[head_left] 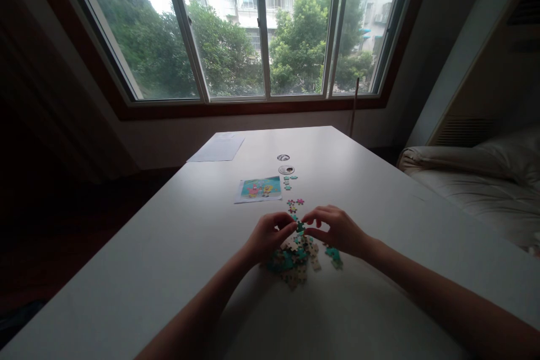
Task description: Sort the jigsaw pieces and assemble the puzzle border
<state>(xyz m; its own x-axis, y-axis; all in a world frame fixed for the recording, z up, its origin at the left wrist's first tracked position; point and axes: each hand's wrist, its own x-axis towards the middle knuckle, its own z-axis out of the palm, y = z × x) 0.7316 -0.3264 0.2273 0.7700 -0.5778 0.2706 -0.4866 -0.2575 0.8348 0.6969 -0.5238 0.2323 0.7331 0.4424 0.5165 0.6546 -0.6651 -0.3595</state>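
Observation:
My left hand [272, 232] pinches a dark green jigsaw puzzle piece [300, 227] between thumb and index finger, just above the table. Close on the piece's right side is my right hand [335, 230], its thumb and fingers curved but apart, with nothing seen between them. Beneath both hands lies a loose pile of puzzle pieces [287, 260], some teal or green, some with the tan back up. Several teal pieces [334, 256] sit apart at the pile's right. Beyond my fingers are a few pink and yellow pieces [292, 209], and further back a small group of light teal pieces [287, 186].
A picture sheet with two cartoon figures [259, 189] lies left of the sorted pieces. Two round flat discs [286, 170] are behind it, and a paper sheet [217, 148] is at the far left of the white table [169, 247]. A pale sofa [464, 174] stands at the right.

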